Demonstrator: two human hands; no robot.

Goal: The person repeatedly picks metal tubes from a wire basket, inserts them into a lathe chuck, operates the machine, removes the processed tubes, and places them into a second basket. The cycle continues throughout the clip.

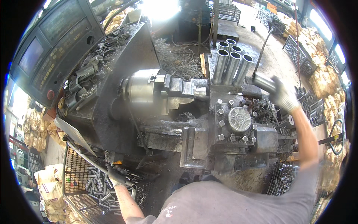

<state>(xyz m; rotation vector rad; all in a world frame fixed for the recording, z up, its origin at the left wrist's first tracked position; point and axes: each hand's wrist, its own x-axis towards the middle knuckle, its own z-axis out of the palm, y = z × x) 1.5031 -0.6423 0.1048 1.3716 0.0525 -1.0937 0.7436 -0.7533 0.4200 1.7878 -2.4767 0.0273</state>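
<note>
My right hand (285, 98), in a pale work glove, is closed around a metal tube (264, 83) at the right of the lathe. The tube is tilted, its far end close to an upright rod with a ball end (272, 30). Several steel tubes (235, 65) stand upright in a cluster just left of it, on the machine's flat top. Low on the left, my gloved left hand (118, 178) is beside small dark knobs (120, 170) above a crate; its fingers are too dark to make out. The lathe chuck (145, 86) has a short metal piece (200, 92) at its jaws.
A bolted tool post (238, 119) sits before the standing tubes. A mesh crate (76, 168) of short tubes is at lower left, and more tubes (307, 102) are stacked at right. The control panel (52, 48) rises at upper left. Metal shavings (175, 59) lie behind the chuck.
</note>
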